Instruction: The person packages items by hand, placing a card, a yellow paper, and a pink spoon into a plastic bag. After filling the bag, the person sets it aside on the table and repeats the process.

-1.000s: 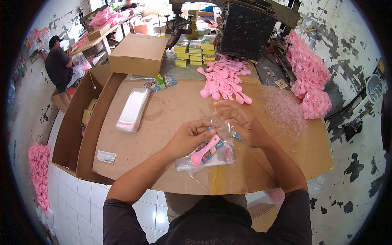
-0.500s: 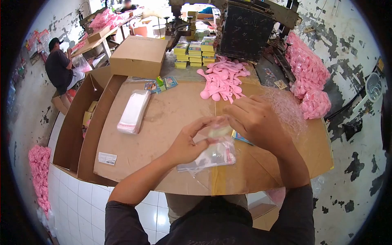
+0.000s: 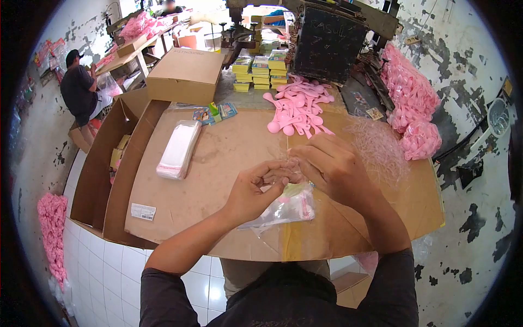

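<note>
My left hand (image 3: 251, 192) and my right hand (image 3: 336, 170) meet over the front middle of the cardboard tabletop. The left fingers are curled, with the thumb bent towards them. My right hand is closed in a pinch, its fingertips close to the left ones. Something thin and clear seems to be between the fingertips, too faint to make out. Just below lie clear plastic bags (image 3: 283, 213) with a bit of pink and green showing in them, partly covered by my hands. Beyond my right hand is a heap of pink plastic spoons (image 3: 297, 106).
A stack of clear bags (image 3: 178, 150) lies at left, near coloured cards (image 3: 220, 113). Thin clear strips (image 3: 378, 150) are piled at right. Card stacks (image 3: 260, 68), a cardboard box (image 3: 184, 73) and a black machine (image 3: 328, 41) stand behind. A person (image 3: 79, 90) sits at far left.
My left hand has drawn its fingers in and no longer pinches the raised bag edge, which now lies lower. My right hand has shifted slightly down and stays pinched.
</note>
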A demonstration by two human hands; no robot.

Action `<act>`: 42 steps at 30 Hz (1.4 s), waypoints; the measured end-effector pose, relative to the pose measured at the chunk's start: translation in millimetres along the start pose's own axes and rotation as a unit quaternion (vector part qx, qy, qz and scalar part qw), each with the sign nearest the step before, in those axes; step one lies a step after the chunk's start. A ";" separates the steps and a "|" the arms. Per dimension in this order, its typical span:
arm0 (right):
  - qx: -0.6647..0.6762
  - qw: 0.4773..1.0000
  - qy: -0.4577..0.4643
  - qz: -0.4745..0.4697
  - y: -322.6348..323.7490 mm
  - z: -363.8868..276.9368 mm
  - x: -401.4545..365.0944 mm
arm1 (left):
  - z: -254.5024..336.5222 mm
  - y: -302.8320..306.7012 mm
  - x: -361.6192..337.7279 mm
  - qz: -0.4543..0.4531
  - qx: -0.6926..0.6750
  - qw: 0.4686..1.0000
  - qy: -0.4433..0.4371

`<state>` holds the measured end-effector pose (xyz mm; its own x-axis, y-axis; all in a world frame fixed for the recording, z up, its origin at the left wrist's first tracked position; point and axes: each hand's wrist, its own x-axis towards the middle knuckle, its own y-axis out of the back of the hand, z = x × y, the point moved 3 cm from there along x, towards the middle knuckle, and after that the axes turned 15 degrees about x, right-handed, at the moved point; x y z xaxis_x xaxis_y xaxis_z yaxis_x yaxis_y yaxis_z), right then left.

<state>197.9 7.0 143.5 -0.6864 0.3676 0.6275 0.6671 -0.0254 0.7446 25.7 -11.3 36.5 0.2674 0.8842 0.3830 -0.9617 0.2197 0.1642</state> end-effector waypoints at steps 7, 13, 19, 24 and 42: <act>-0.063 0.996 0.053 0.037 -7.9 -10.4 5.1 | 2.4 8.1 -1.3 0.052 0.011 0.998 0.023; -0.128 0.989 0.072 -0.015 -28.1 -4.5 0.8 | 6.7 8.2 -5.0 0.062 0.222 0.972 -0.035; -0.143 0.989 0.044 -0.015 -28.8 10.5 7.1 | 11.8 5.1 -3.4 0.002 0.268 0.963 -0.023; 0.183 0.966 -0.175 0.058 15.5 46.8 -12.0 | 0.2 14.8 2.6 -0.007 0.121 0.990 0.073; 0.128 0.919 -0.371 0.038 34.1 106.0 -117.2 | -9.2 5.6 8.2 0.011 0.020 0.996 0.088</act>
<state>331.8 61.5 71.2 -0.3116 0.9093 0.2758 0.8167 0.1079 0.5669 21.9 1.0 32.2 0.2277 0.9479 0.2226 -0.9632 0.1858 0.1942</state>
